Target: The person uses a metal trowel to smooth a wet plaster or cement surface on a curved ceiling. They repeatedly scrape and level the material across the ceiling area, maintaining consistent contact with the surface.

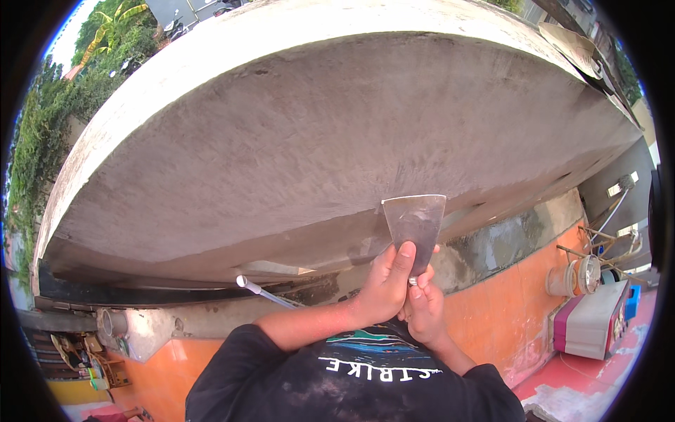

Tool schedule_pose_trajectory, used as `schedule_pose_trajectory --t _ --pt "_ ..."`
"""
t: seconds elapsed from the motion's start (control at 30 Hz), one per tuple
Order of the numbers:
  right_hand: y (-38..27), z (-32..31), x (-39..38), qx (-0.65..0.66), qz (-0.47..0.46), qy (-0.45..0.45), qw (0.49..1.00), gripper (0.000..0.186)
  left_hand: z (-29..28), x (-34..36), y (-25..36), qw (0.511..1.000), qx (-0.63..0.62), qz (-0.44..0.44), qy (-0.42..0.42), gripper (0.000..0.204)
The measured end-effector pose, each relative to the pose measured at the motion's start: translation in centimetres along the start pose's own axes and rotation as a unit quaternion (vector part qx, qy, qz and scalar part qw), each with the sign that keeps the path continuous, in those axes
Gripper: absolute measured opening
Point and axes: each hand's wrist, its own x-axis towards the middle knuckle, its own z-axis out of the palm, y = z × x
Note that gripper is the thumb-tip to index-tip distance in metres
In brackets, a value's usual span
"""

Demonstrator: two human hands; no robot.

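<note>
Wearing a black T-shirt (274,380) with white lettering and a coloured print, bottom centre of frame. Got both hands together just above it: left hand (383,285) clamped on a flared metal scraper (416,219), thumb laid along its flat face; right hand (427,309) pinching at its lower end, close up against the left. Can't see much of the handle, mostly covered by fingers. Holding the scraper about mid-frame, slightly right, wide edge up. Can't tell contact between that edge and the broad curved grey surface (281,141) filling the middle and upper frame. Spotting a pale pole (271,294) left of the hands, slanted, with its white end at upper left. Seeing orange wall (499,309) low on both sides of the shirt, with a damp grey patch (503,243) above it right of centre. Noting at right a bucket (586,273) above a white box (585,320) with a magenta band, near a pink-red floor (566,373). Further off, seeing greenery (42,141) at left and a motorbike (175,28) at upper left.
</note>
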Motion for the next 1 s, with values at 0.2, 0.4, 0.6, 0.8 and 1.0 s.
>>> schedule_pose_trajectory --t 0.2,0.4,0.6,0.8,1.0 --pt "2.0 -0.5 -1.4 0.011 0.039 0.010 0.999 0.021 -0.9 -1.0 -2.4 0.998 -0.011 -0.054 0.018 0.060" --pt "2.5 0.3 -1.4 -0.020 0.049 0.037 0.998 0.022 -1.4 -1.1 -2.2 0.999 -0.001 -0.041 0.014 0.060" --pt "2.0 1.3 -0.7 -0.025 0.039 0.036 0.998 0.023 -1.3 -0.9 -1.1 0.999 0.031 -0.032 0.022 0.061" --pt "-0.8 2.1 1.6 -0.033 -0.062 0.002 0.998 0.019 -0.3 -0.1 2.4 0.990 0.071 0.119 0.009 0.057" --pt "-1.1 0.5 -0.7 0.034 -0.007 -0.025 0.999 0.022 0.5 -1.6 1.3 1.000 0.025 -0.009 -0.004 0.052"
